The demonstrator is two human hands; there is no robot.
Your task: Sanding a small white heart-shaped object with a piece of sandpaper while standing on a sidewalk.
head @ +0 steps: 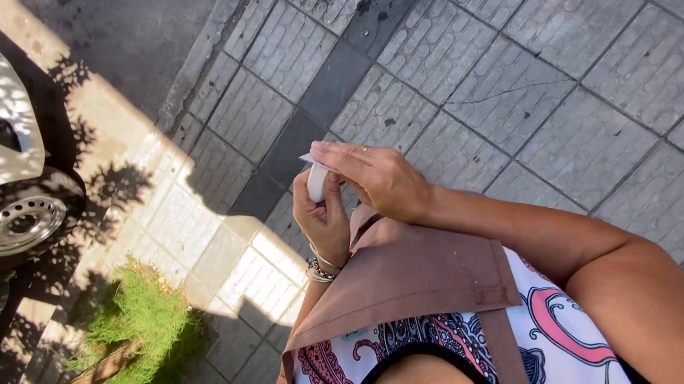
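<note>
My left hand (322, 219), with bracelets on the wrist, holds a small white object (316, 182) upright between its fingers. Just above it, my right hand (379, 178), with a ring on one finger, reaches across; its fingertips pinch a thin white edge at the top of that object. Both hands are close together in front of my chest, above a brown fabric flap (424, 278) and a patterned white garment (555, 351). What exactly the white object is cannot be made out.
Grey patterned paving slabs (525, 92) lie below, with a kerb (199, 54) running along the road. A parked car's wheel (19, 225) is at the left edge. A tuft of green grass (136, 318) grows at the lower left.
</note>
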